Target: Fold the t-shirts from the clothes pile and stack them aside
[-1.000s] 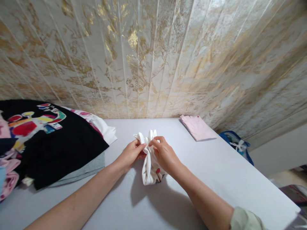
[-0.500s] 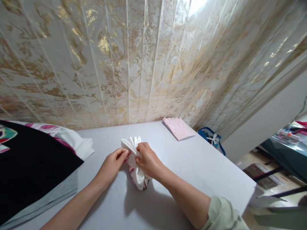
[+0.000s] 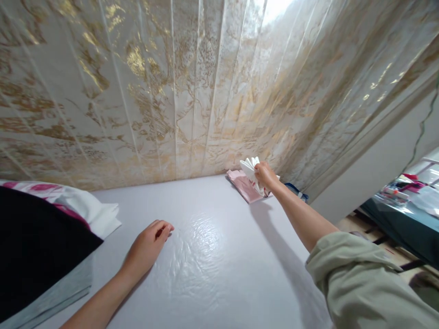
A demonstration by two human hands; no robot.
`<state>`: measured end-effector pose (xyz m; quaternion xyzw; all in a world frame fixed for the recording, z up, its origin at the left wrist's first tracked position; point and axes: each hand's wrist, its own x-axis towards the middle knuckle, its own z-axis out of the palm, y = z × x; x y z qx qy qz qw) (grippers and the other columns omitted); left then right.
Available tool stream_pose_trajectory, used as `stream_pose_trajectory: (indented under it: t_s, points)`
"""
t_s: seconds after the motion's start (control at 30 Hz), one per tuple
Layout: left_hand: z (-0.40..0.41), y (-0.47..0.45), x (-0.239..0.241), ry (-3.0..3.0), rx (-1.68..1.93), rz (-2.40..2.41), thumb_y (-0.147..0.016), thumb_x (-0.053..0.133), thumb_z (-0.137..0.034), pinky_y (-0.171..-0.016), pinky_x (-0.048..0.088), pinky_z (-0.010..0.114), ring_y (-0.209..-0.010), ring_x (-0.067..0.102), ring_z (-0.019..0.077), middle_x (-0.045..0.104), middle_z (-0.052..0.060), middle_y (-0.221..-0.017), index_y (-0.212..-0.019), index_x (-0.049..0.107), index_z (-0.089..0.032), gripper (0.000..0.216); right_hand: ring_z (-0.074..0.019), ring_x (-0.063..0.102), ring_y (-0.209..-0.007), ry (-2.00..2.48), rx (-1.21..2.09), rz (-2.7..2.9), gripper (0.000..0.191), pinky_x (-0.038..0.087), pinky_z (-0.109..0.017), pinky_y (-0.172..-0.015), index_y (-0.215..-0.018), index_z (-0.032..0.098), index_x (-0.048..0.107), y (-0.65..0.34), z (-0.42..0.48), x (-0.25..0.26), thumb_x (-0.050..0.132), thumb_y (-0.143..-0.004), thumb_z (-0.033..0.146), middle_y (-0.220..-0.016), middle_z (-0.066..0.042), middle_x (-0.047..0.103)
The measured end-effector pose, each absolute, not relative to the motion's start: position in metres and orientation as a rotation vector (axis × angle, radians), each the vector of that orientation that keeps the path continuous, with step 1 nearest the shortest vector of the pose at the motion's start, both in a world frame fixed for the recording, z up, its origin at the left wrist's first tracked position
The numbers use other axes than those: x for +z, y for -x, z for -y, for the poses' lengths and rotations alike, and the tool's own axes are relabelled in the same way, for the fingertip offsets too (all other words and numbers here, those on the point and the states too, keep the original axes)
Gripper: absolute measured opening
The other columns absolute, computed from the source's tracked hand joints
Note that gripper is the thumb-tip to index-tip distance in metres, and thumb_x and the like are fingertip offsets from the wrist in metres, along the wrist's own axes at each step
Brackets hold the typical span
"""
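Note:
My right hand is stretched out to the table's far right corner, closed around a bunched white cloth. It holds the cloth just over a folded pink garment lying by the wall. My left hand rests on the pale grey table near the middle left, fingers loosely curled, holding nothing.
A pile of clothes lies at the left: a black garment, a grey one under it, and a white and pink one behind. A gold-marbled wall backs the table. A blue bag sits past the right corner.
My right hand has carried the bunched white cloth from the table's middle to the far right corner, above the pink garment. My left hand let go and stayed on the table.

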<state>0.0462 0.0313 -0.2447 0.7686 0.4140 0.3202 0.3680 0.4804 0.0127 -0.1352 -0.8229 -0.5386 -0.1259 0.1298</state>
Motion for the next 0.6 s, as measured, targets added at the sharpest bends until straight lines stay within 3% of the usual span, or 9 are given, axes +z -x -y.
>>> stream_pose_trajectory:
  t_s: [0.33,0.43,0.5,0.6]
  points:
    - [-0.038,-0.045,-0.252,-2.004,0.775,-1.083,-0.086,0.046,-0.051,-0.071,0.048,0.027,-0.078,0.063,0.0194,0.066,0.002,-0.078,-0.075,0.062,-0.022,0.035,-0.0203,0.057,-0.103,2.48,-0.316,1.544,0.03,0.039,-0.023,-0.084,-0.109,0.018,0.064,-0.508,-0.047,-0.168,0.05,-0.084,0.013,-0.126,-0.013,0.055]
    - [-0.039,-0.046,-0.252,-2.02,0.772,-1.096,-0.085,0.045,-0.052,-0.072,0.048,0.028,-0.079,0.063,0.0199,0.066,0.002,-0.078,-0.074,0.062,-0.023,0.036,-0.0194,0.057,-0.1,2.491,-0.247,1.573,0.022,0.039,-0.022,-0.082,-0.099,0.015,0.068,-0.51,-0.052,-0.172,0.052,-0.088,0.025,-0.114,-0.013,0.063]
    - [-0.039,-0.046,-0.252,-2.028,0.764,-1.099,-0.085,0.045,-0.052,-0.072,0.047,0.027,-0.079,0.063,0.0199,0.066,0.002,-0.078,-0.073,0.062,-0.023,0.036,-0.0189,0.059,-0.095,2.5,-0.202,1.566,0.029,0.04,-0.022,-0.08,-0.093,0.014,0.07,-0.514,-0.054,-0.172,0.047,-0.092,0.031,-0.104,-0.014,0.067]
    - [-0.039,-0.046,-0.253,-2.038,0.746,-1.108,-0.085,0.045,-0.052,-0.072,0.046,0.027,-0.079,0.063,0.0195,0.066,0.001,-0.079,-0.074,0.063,-0.023,0.036,-0.018,0.061,-0.092,2.511,-0.159,1.524,0.03,0.04,-0.022,-0.079,-0.095,0.014,0.072,-0.525,-0.054,-0.169,0.044,-0.091,0.023,-0.102,-0.012,0.07]
